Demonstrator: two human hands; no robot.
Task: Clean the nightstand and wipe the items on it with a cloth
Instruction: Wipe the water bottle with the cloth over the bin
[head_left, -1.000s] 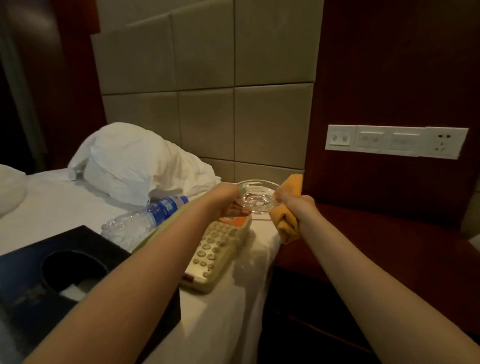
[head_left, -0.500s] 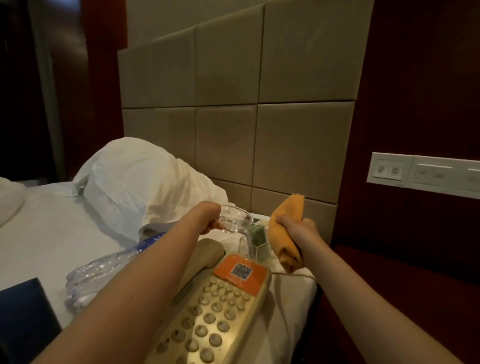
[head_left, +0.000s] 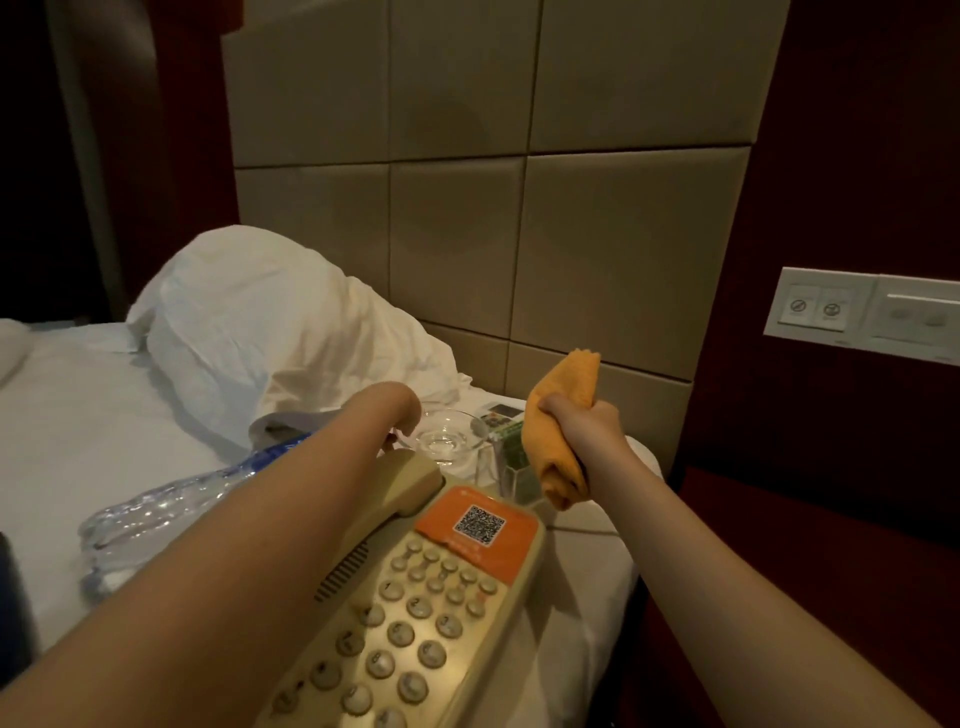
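Likely hotel room: headboard (head_left: 457, 244), bedside phone (head_left: 415, 613)

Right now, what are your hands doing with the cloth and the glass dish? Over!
Left hand at glass dish rim, grip hidden. Right hand grips orange cloth, clear of dish. Phone and clear holder sit close by.

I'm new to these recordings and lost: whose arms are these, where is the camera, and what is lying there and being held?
No machine here: these are a person's bare arms, filmed by a wide camera worn on their head, looking down. The right hand grips an orange cloth. The left hand is at the rim of a glass dish; its fingers are mostly hidden. On the white sheet lie a phone, a bottle, a remote and a pillow.
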